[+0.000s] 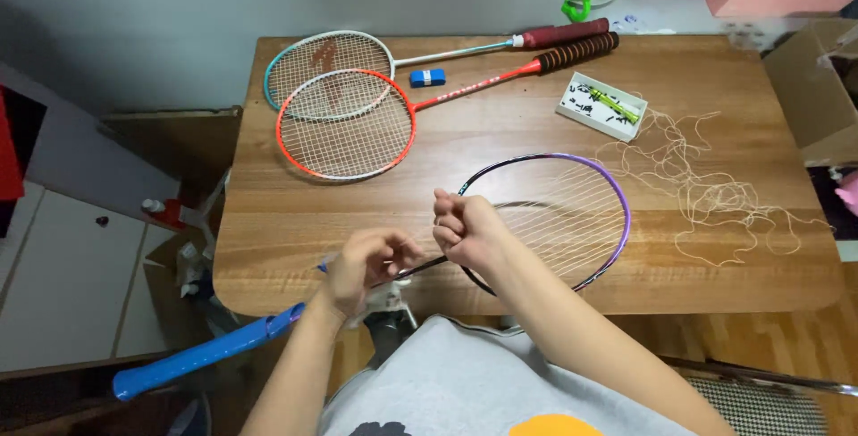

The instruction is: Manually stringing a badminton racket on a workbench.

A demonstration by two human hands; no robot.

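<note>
Your left hand [365,264] clenched near the worktop [268,248] edge, its grasp hidden, your right hand [466,232] fisted, perhaps pinching string too fine to see, over the purple racket [617,199], blue handle [201,356] overhanging, loose string [715,190] beyond.
</note>
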